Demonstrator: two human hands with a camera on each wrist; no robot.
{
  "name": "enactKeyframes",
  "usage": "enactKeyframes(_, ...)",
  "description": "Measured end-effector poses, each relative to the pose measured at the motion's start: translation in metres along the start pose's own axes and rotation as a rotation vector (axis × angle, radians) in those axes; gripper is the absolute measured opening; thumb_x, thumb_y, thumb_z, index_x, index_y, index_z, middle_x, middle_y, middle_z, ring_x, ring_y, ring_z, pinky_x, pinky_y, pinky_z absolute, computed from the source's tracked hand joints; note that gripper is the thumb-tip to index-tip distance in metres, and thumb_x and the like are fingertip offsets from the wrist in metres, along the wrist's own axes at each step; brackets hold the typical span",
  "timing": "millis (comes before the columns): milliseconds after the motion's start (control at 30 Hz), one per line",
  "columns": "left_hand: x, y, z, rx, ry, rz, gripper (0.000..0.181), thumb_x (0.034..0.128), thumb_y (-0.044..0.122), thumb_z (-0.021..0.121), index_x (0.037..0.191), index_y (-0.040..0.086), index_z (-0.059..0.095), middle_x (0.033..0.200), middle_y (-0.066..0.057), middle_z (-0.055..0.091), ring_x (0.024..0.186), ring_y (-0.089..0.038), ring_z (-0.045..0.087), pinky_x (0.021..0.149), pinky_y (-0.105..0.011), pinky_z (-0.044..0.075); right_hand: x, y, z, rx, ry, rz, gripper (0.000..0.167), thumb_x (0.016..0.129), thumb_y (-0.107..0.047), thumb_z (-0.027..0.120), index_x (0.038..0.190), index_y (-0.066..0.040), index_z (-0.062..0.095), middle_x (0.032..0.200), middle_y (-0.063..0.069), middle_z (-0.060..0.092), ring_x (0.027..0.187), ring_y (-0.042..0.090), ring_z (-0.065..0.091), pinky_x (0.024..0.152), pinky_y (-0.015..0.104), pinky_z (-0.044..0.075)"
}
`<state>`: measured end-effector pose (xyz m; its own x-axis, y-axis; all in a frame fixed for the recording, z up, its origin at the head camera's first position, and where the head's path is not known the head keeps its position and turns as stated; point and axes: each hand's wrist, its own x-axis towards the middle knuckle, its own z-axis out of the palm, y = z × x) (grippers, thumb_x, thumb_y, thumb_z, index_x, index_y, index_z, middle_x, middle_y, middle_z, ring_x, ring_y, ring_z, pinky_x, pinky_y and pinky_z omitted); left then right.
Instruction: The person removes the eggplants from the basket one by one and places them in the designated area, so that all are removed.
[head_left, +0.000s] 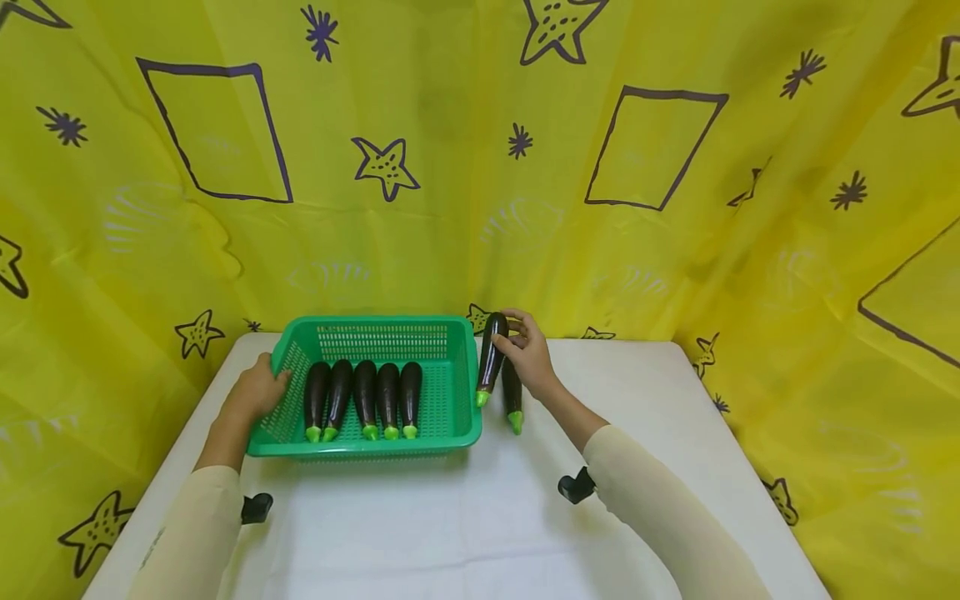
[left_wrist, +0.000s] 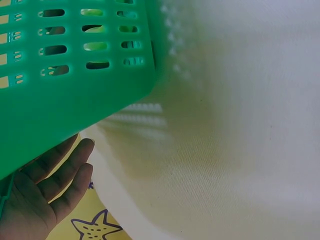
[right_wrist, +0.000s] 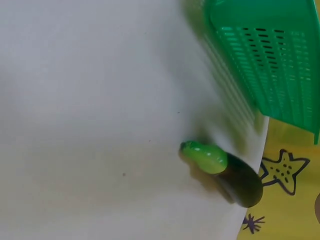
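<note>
In the head view a green basket (head_left: 442,400) holds several dark eggplants (head_left: 365,392) with green stem ends, side by side. The left hand (head_left: 258,390) grips the basket's left rim; in the left wrist view that hand (left_wrist: 47,192) has its fingers against the basket's underside (left_wrist: 75,100). The right hand (head_left: 528,354) pinches an eggplant (head_left: 491,354), stem end down, just beside the basket's right rim. Another eggplant (head_left: 512,392) lies on the table below that hand; the right wrist view shows one eggplant (right_wrist: 240,180) on the table near its edge, near the basket (right_wrist: 280,65).
The white table (head_left: 637,400) extends right of the basket and in front of it. Behind and on both sides hangs a yellow curtain (head_left: 450,250) with stars and outlined shapes. A dark wrist device (head_left: 576,485) shows at the right sleeve, another (head_left: 257,508) at the left.
</note>
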<state>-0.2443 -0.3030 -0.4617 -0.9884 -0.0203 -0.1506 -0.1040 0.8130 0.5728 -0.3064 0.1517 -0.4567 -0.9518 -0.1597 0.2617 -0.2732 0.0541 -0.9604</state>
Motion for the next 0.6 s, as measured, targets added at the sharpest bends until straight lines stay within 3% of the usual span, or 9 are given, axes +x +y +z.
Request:
enactKeyframes(267,0.000,0.000,-0.001,0.002,-0.011,-0.006,0.060,0.1121,0.023,0.038,0.143,-0.025,0.019,0.121,-0.048,0.049,0.103,-0.056,0.057,0.085,-0.066,0.047,-0.008,-0.010,-0.019,-0.056,0.012,0.073,0.052,0.101,0.001,0.066,0.149,0.006,0.047,0.138,0.032,0.052,0.109,0.037,0.062,0.085,0.029,0.054)
enactKeyframes(433,0.000,0.000,-0.001,0.000,-0.016,-0.008,0.059,0.1123,0.024,0.037,0.143,-0.024,0.020,0.121,-0.048,0.049,0.104,-0.056,0.057,0.086,-0.066,0.047,-0.015,-0.023,-0.029,-0.124,0.023,0.097,0.051,0.101,0.000,0.065,0.149,0.009,0.048,0.141,0.033,0.052,0.104,0.031,0.064,0.083,0.026,0.053)
enactKeyframes(600,0.000,0.003,-0.002,-0.003,-0.017,-0.009,0.058,0.1123,0.023,0.037,0.143,-0.024,0.020,0.120,-0.047,0.050,0.102,-0.055,0.058,0.085,-0.065,0.048,-0.019,-0.020,-0.038,-0.161,0.039,0.091,0.051,0.101,-0.001,0.066,0.149,0.008,0.050,0.139,0.033,0.054,0.104,0.029,0.066,0.084,0.029,0.054)
